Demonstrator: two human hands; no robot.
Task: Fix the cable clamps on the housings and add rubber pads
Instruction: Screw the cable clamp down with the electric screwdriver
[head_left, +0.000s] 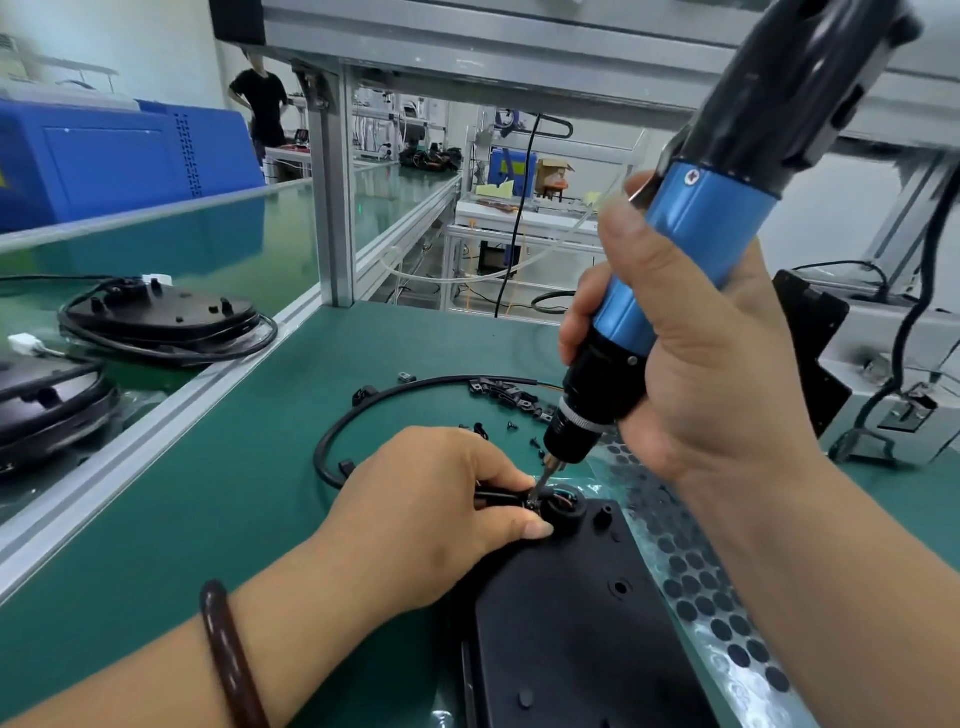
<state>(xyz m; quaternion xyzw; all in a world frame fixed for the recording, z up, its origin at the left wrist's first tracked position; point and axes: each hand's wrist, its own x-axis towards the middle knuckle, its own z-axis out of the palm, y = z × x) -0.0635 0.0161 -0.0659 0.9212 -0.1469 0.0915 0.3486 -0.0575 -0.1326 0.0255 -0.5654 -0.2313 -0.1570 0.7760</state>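
A black housing (571, 623) lies on the green bench in front of me. My left hand (431, 509) pinches the black cable (332, 447) and its clamp against the housing's round port (563, 506). My right hand (711, 374) grips a blue and black electric screwdriver (691, 239), tilted, with its bit tip down on the clamp beside my left fingertips. The cable loops away to the left and back across the mat. A sheet of round black rubber pads (696, 582) lies under and to the right of the housing.
Loose clamps and screws (511, 397) are scattered behind the housing. Finished housings with coiled cables (166, 319) sit on the conveyor at left, past an aluminium rail (171, 410). A black plate and a grey box (883, 364) stand at right. A person stands far back.
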